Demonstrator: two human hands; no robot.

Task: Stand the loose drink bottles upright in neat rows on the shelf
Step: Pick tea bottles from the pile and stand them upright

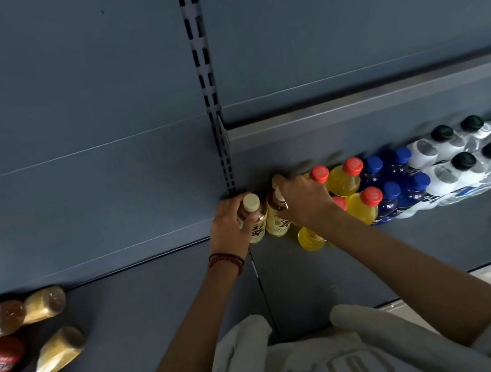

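Left hand [229,225] is the nearer one to the loose bottles [54,351], which lie on their sides well off to its lower left, long axes slanting toward the shelf back. Its fingers curl round a cream-capped tea bottle [257,227], upright at the row's left end. Just beside it stands a second tea bottle [276,219], whose neck the right hand [301,199] grips from above. Rightward on the matte painted-metal shelf [377,245] stand neat rows: yellow drinks [344,180] with orange caps, blue bottles [392,200], then clear bottles [463,172] with dark caps, all smooth glossy plastic cylinders with narrowed necks
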